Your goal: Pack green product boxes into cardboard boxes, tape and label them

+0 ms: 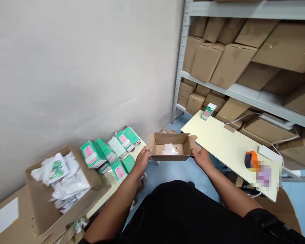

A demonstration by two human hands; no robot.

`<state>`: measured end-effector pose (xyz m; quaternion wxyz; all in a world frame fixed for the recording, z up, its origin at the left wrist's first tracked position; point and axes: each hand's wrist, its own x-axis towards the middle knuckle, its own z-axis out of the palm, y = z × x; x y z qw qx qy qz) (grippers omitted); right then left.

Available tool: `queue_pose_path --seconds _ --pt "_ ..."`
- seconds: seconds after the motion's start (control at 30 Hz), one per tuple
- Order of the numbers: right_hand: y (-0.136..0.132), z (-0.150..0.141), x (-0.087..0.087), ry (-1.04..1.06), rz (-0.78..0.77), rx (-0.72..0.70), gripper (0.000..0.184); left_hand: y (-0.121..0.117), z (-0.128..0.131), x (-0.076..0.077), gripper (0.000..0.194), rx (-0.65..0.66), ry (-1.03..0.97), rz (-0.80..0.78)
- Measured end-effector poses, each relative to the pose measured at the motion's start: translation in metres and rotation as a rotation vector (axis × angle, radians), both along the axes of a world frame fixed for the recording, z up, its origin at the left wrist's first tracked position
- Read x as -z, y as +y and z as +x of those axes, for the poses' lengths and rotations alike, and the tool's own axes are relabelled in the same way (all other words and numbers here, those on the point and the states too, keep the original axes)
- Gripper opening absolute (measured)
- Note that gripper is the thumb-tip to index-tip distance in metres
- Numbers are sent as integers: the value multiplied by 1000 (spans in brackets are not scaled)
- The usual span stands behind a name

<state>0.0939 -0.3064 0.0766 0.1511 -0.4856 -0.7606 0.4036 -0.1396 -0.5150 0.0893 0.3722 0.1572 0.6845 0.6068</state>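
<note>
I hold a small open cardboard box [171, 146] in the air in front of me, one hand at each end. My left hand [142, 159] grips its left side and my right hand [202, 158] grips its right side, fingers closed on the walls. Inside the box lies something white, like folded paper [169, 149]. Just left of my left hand, several green and pink product boxes [109, 152] lie heaped on a pale table.
A large open carton [40, 210] of white wrappers stands at the lower left. To the right runs a pale yellow table [226, 145] with a green box [207, 112], an orange and blue object [251, 160] and cables. Metal shelving [244, 93] full of cartons fills the right.
</note>
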Motion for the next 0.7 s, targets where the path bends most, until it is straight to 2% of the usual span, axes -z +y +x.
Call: queue_pose_path --seconds 0.2,0.33,0.5,0.7 --pt "102 95 13 -1 -35 180 31 144 62 12 47 183 39 -33" --pt "161 140 27 24 -115 257 36 231 91 17 47 284 39 -57" --pt "213 165 53 13 -182 342 38 323 99 33 42 426 3 -86" --pt "257 166 91 -11 -233 472 32 420 85 70 39 609 -24 -123"
